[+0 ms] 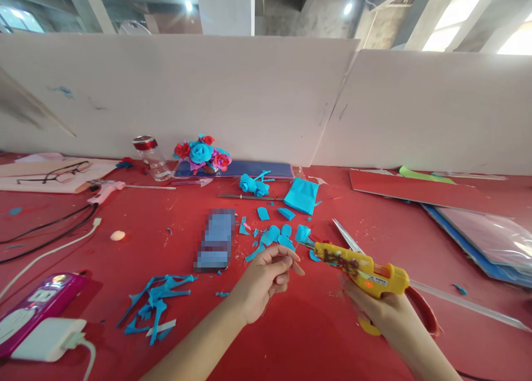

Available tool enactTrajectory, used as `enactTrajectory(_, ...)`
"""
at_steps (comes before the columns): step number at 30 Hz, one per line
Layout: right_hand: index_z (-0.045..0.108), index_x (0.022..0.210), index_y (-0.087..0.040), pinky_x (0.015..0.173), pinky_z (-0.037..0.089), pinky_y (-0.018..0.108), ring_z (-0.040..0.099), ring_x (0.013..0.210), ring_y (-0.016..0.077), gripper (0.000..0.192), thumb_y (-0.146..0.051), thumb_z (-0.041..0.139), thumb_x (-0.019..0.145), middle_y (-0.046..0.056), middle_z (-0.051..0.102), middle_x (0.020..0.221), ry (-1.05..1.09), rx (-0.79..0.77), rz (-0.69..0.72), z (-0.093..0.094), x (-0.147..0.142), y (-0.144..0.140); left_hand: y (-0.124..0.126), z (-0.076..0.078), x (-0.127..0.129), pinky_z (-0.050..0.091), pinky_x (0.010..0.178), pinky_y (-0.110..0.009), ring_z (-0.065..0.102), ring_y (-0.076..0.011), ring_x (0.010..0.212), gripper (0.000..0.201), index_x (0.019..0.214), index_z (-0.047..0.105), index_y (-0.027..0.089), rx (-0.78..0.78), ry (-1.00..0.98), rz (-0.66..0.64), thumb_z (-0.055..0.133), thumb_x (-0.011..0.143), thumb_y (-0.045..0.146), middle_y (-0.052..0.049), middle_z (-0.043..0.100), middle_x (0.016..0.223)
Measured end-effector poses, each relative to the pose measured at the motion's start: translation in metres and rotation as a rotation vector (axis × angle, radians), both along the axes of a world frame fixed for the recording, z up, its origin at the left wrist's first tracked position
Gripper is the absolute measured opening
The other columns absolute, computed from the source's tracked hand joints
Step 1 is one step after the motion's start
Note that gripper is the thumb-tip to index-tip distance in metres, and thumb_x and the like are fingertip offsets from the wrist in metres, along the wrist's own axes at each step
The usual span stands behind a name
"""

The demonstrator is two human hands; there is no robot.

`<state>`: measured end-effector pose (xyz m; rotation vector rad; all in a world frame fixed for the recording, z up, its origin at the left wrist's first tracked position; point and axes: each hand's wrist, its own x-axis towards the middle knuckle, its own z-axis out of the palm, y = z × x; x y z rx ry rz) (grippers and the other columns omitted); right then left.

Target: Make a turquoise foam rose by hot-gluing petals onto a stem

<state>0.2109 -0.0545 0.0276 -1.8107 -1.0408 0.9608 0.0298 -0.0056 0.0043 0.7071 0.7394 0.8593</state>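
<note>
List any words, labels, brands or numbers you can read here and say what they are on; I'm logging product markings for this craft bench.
None can be read.
Yellow glue gun in the right hand: dark print along the barrel, too smeared to read.
Flat item beyond the left hand: blurred out, unreadable.
Purple power strip: no legible marking.
Jar with red band: no label that can be read.
</note>
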Motion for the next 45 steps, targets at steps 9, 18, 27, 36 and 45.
enactTrajectory(9, 0.039, 0.047, -0.020, 0.039, 0.020, 0.022, 0.026, 0.041, 0.0057, 0.034, -0.038, 0.066, 0.058, -0.006, 0.032, 0.043, 0.082, 0.096, -0.010, 0.0035, 0.0048, -0.0010, -0.0005, 0.0016, -0.0004, 0.021, 0.047, -0.018, 0.029, -0.0039, 0.049, 0.017, 0.079, 0.059, 0.015, -0.006, -0.008, 0.002, 0.069, 0.074, 0.028, -0.003, 0.063, 0.072)
enactTrajectory(18, 0.042, 0.052, -0.020, 0.038, 0.016, 0.021, 0.022, 0.037, 0.0040, 0.032, -0.039, 0.066, 0.062, -0.008, 0.028, 0.041, 0.122, 0.067, 0.029, 0.0029, 0.0009, 0.0025, -0.0010, 0.0020, -0.0005, 0.020, 0.046, -0.019, 0.028, -0.0043, 0.049, 0.018, 0.078, 0.059, 0.015, 0.002, -0.007, -0.001, 0.070, 0.073, 0.029, -0.002, 0.062, 0.071)
enactTrajectory(27, 0.039, 0.051, -0.020, 0.038, 0.016, 0.021, 0.022, 0.039, 0.0047, 0.035, -0.044, 0.062, 0.061, -0.007, 0.029, 0.042, 0.044, 0.033, 0.019, -0.0035, 0.0012, 0.0006, -0.0005, 0.0001, -0.0007, 0.020, 0.046, -0.020, 0.028, -0.0045, 0.049, 0.020, 0.078, 0.060, 0.016, -0.008, -0.004, -0.002, 0.072, 0.071, 0.030, -0.002, 0.061, 0.071)
enactTrajectory(36, 0.037, 0.048, -0.021, 0.038, 0.021, 0.021, 0.026, 0.040, 0.0059, 0.036, -0.038, 0.066, 0.060, -0.006, 0.031, 0.041, 0.042, 0.145, 0.007, 0.0018, 0.0039, 0.0036, -0.0002, 0.0017, 0.0000, 0.020, 0.046, -0.019, 0.027, -0.0040, 0.048, 0.020, 0.078, 0.059, 0.015, -0.003, -0.012, -0.006, 0.071, 0.072, 0.030, -0.002, 0.062, 0.071)
enactTrajectory(45, 0.038, 0.049, -0.021, 0.038, 0.017, 0.022, 0.023, 0.037, 0.0044, 0.036, -0.043, 0.064, 0.060, -0.007, 0.029, 0.041, 0.047, 0.047, 0.016, 0.0017, -0.0016, -0.0012, -0.0015, 0.0029, 0.0000, 0.020, 0.046, -0.020, 0.027, -0.0043, 0.048, 0.021, 0.078, 0.059, 0.015, -0.003, -0.005, -0.003, 0.071, 0.071, 0.031, -0.002, 0.061, 0.070)
